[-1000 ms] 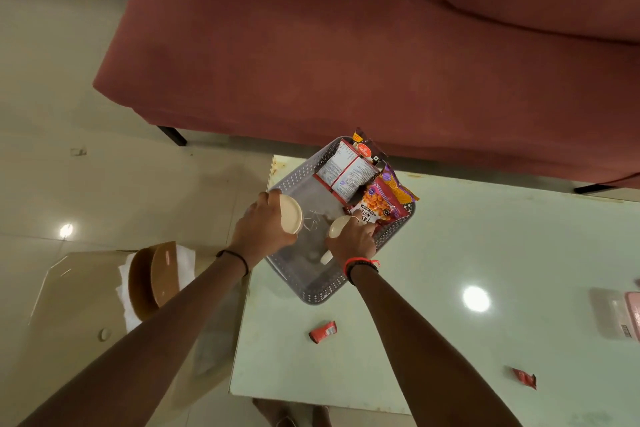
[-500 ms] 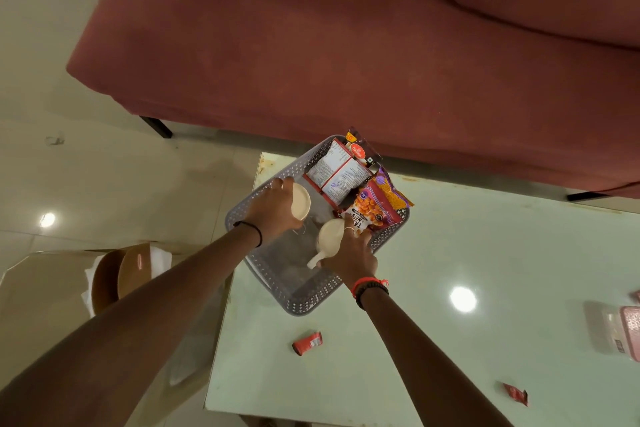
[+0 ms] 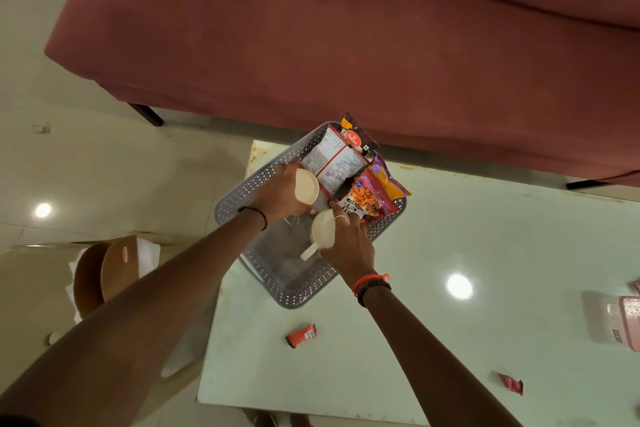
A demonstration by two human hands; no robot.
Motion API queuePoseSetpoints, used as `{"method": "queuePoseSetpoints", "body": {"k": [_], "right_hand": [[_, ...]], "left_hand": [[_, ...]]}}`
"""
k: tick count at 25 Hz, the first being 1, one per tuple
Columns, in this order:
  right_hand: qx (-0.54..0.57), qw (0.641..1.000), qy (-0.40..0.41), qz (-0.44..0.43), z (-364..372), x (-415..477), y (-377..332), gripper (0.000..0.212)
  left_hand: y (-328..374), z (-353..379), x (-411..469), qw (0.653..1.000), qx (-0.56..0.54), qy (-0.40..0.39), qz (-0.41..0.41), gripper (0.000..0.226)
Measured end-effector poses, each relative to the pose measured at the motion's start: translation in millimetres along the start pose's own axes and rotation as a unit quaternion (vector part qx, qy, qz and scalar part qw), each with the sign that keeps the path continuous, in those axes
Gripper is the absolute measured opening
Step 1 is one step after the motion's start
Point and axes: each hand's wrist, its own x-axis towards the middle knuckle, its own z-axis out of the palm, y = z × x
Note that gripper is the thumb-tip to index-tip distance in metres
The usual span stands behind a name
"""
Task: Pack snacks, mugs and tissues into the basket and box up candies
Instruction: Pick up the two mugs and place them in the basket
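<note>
Snacks in basket; our left hand and right hand each grip a mug going in — tissues, candies left.

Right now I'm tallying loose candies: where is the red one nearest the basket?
The red candy lies on the table, just below the basket's near corner, between the two forearms.
</note>
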Motion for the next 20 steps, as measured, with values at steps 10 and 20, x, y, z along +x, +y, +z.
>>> {"method": "queuePoseSetpoints", "body": {"k": [10,20], "right_hand": [[0.080,0.997,0.003,-0.002,-4,2,-1,0.082],[0.073,0.997,-0.005,-0.001,-8,9,-4,0.084]], "left_hand": [[-29,-11,-4,0.996,-0.050,-0.007,0.073,0.084],[-20,-7,-5,0.995,-0.082,0.006,0.061,0.086]]}}
